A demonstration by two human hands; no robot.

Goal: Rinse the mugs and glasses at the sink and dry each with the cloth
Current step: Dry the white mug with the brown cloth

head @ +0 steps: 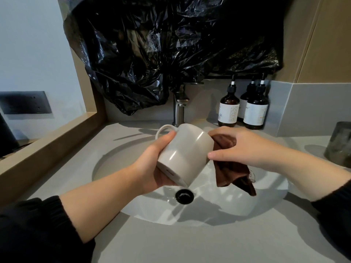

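While the mug point(185, 149) hangs tilted over the sink point(117, 162), the cloth point(231, 173) meets its rim.
Left hand point(152, 168) grips the mug's base; right hand point(247, 147) pinches the cloth, seemingly pushed inside. Best to turn the mug against it. Grey tabletop point(171, 243), faucet point(179, 109), pump bottles point(254, 111), black plastic point(171, 44) above.

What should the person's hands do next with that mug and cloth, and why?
Probably turn the mug in the left hand so the brown cloth wipes round its rim. The right hand grips the cloth at the mug's mouth, and the mug is tilted sideways above the sink, so drying seems under way.
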